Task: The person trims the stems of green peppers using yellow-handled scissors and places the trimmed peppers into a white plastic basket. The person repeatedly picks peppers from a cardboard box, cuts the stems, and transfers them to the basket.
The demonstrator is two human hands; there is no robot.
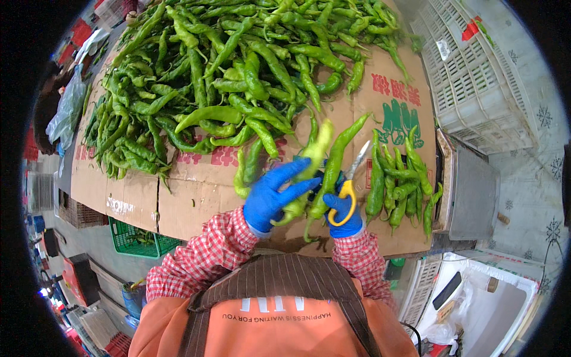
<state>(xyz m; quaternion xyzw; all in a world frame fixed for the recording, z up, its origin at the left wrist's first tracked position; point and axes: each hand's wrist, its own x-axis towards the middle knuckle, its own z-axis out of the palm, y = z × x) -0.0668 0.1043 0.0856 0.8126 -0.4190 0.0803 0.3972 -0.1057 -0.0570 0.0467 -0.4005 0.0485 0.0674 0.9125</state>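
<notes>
My left hand (274,194), in a blue glove, grips a pale green pepper (319,147) that is blurred at its tip. In the same kind of glove, my right hand (347,218) has yellow-handled scissors (349,189) hooked on it, their blades pointing up and away. A long green pepper (335,160) lies against the right hand's fingers, which are partly hidden behind it. Beyond both hands spreads a large heap of green peppers (250,67). To the right of my right hand, a small group of peppers (401,187) lies roughly side by side.
Printed cardboard (196,214) covers the work table. A white slatted crate (468,80) stands along the right side. At lower right is a white foam box (499,321) with a dark phone-like object (447,291) and plastic bags. A green basket (136,241) sits below the table's left edge.
</notes>
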